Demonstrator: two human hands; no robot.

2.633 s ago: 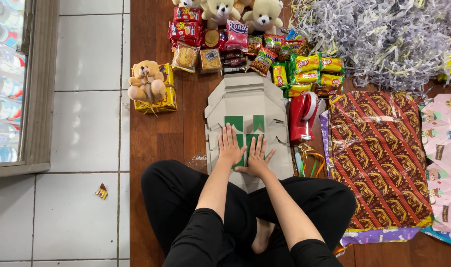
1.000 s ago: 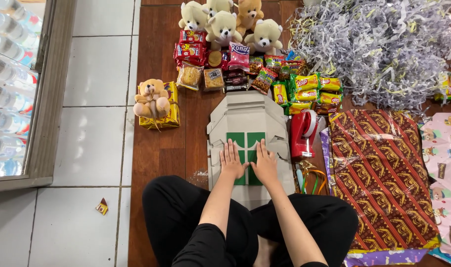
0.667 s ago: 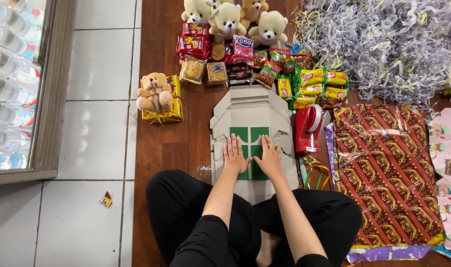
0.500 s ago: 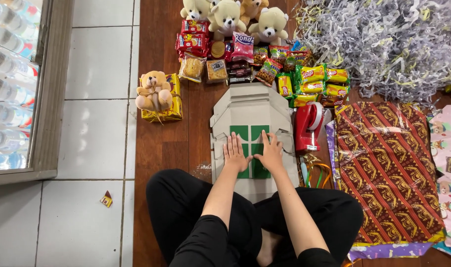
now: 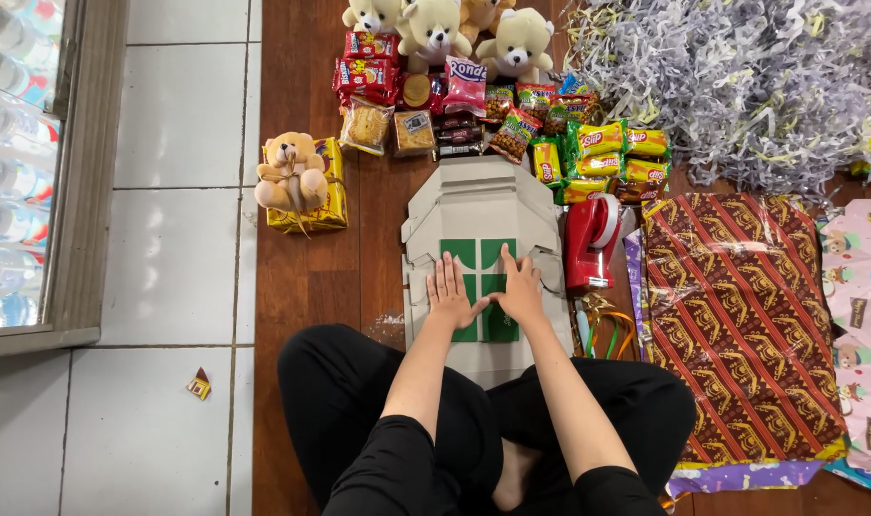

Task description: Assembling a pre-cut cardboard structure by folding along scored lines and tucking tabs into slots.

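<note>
The flat cardboard box stays pressed under both hands, unmoved.

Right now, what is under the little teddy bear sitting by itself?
The teddy bear sits on a yellow packet, tied on with string. The packet lies on the wooden floor. The bear covers most of the packet's top, so that part cannot be seen.
</note>
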